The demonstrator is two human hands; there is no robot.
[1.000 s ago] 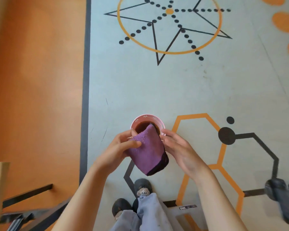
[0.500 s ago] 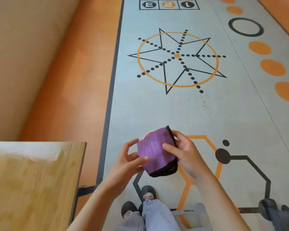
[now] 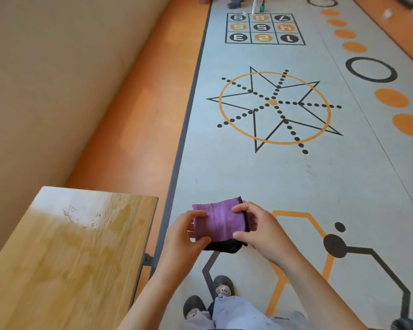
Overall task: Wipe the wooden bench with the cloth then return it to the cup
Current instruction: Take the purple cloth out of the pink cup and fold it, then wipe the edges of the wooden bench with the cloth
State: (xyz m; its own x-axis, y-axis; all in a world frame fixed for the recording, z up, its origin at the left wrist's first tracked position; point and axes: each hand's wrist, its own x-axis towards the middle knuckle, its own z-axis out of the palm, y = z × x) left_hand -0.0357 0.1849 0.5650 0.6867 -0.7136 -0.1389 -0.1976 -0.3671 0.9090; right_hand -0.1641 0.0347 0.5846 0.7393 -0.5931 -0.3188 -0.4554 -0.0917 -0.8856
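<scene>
The fingers point(image 3: 197, 213) of the left hand point(image 3: 180, 241) pinch one side of a folded purple towelling cloth with a dark underside point(image 3: 218, 222), fingertips on top and thumb below. The fingers point(image 3: 239, 208) of the right hand point(image 3: 265, 231) pinch the opposite side in the same way. The cloth hangs stretched flat between them, purple face up. It is in the air just off the end of the pale wooden bench point(image 3: 69, 246) and does not touch it.

The step in hand appears to be readying the cloth, with the wiping not yet begun. The bench top shows dull smears and a whitish scuffed patch near its far corner. The next move likely calls for carrying the cloth across onto the bench, laying it flat, pressing it under one palm and stroking along the grain. The cup is not in view, so its place cannot be told.

Both wrists bend inward toward the cloth. The two bare forearms rise from below and converge on it, the left one close beside the bench end and the right one farther out. The person stands just past the bench end, dark shoes point(image 3: 193, 306) on the grey floor point(image 3: 224, 167).
</scene>
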